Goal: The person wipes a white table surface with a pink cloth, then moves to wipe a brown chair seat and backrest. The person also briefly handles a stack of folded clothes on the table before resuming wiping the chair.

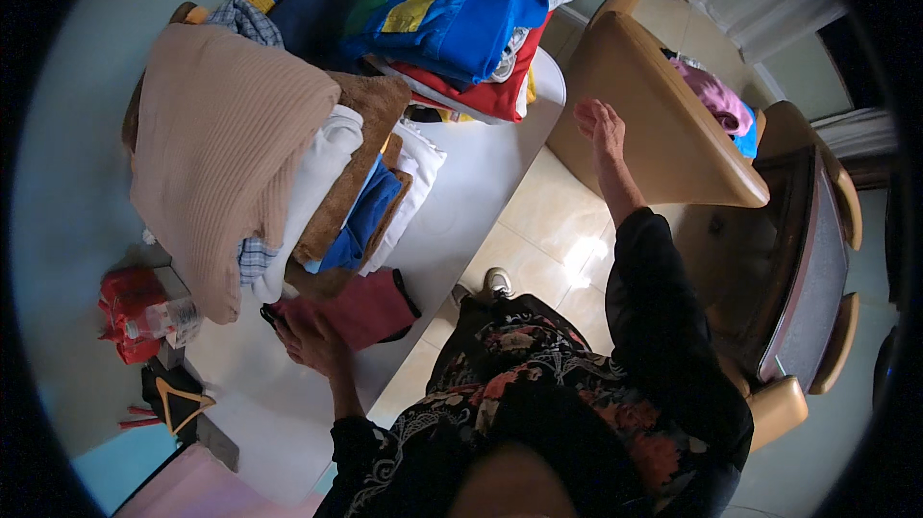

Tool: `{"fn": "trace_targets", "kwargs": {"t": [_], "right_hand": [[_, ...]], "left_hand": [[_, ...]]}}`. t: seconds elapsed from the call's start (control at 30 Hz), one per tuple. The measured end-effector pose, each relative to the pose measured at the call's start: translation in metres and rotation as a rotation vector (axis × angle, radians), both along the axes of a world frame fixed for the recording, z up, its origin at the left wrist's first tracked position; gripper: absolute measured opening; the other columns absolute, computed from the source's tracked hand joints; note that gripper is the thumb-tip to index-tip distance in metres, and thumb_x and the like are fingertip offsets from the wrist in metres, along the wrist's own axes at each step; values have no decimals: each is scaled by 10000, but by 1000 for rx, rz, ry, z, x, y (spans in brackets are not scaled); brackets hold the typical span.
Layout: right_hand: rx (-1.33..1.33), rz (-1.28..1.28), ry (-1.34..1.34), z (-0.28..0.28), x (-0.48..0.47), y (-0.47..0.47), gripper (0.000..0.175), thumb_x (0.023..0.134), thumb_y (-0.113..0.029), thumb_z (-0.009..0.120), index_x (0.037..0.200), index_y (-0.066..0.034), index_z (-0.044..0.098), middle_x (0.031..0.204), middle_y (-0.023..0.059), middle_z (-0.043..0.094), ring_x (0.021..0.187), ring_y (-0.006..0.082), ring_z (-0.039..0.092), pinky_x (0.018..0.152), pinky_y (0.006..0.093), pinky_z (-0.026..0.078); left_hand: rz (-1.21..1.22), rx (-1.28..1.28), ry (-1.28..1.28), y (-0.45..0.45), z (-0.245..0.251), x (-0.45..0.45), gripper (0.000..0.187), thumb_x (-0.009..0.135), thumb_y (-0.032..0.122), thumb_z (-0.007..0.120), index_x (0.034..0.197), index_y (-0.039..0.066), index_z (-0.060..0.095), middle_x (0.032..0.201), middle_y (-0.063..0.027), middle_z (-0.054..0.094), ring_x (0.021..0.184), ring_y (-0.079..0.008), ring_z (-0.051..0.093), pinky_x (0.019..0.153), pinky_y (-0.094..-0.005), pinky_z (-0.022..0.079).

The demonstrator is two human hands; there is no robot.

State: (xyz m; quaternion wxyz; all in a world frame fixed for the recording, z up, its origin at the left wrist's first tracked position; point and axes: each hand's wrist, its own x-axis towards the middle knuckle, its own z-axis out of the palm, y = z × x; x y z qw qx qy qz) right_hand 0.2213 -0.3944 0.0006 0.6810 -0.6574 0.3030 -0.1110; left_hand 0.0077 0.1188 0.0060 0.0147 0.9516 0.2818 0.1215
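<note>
My left hand (314,345) lies on the near-left end of a dark pink folded cloth (371,309) with black trim, on a white table (476,172). Beside that cloth rises a stack of folded clothes and fabrics, topped by a beige ribbed garment (223,129). Lower in the stack show a white garment (317,194), a brown fleece (375,103) and a blue cloth (364,222). Away from the table, my right hand (602,125) hangs in the air, fingers slightly bent and nothing in them, in front of a tan leather chair (620,100).
A second pile, with a blue and yellow garment (454,6) on top, sits at the table's far end. Red packaging (133,305), a clear plastic bottle (155,320) and a wooden hanger (180,403) are at left. A pink garment (714,96) lies on the chair. At right stands a dark table (750,266).
</note>
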Motion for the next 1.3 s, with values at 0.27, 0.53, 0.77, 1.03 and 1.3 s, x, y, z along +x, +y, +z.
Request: {"fn": "trace_targets", "kwargs": {"t": [0.27,0.53,0.77,1.03,1.3], "right_hand": [[47,-28,1,4,59,-40,442,878,-464,534,1082,-83,624,1020,70,671,935,196,627,767,381,451],[202,162,6,-5,204,-61,536,889,-520,493,1187,-81,572,1141,86,627,1073,233,576,886,432,422],[345,143,-67,-36,268,-14,498,870,-490,541,1142,-79,611,1107,96,646,967,257,609,798,406,453],[217,245,-14,-37,245,1,484,874,-465,540,1158,-78,599,1128,108,634,990,263,599,824,394,449],[72,394,29,-32,224,7,471,878,-440,540,1175,-77,587,1149,119,621,1014,269,590,851,383,444]], "left_hand": [[183,-115,153,-7,6,6,696,927,590,339,1440,119,320,1498,-172,252,1381,-349,234,1074,-532,214],[213,-17,-28,-22,-14,10,656,938,550,342,1448,140,313,1499,-126,266,1375,-313,256,1056,-502,285],[152,-78,-229,36,-64,-35,653,887,416,536,1360,-4,375,1390,-248,388,1285,-398,380,1052,-490,334],[143,-2,-57,54,-81,-54,502,841,334,602,1186,-23,526,1244,-259,522,1130,-404,513,944,-485,414],[42,393,161,66,-82,-56,443,866,381,573,1059,-16,610,1067,-220,613,978,-408,565,800,-508,448]]}}
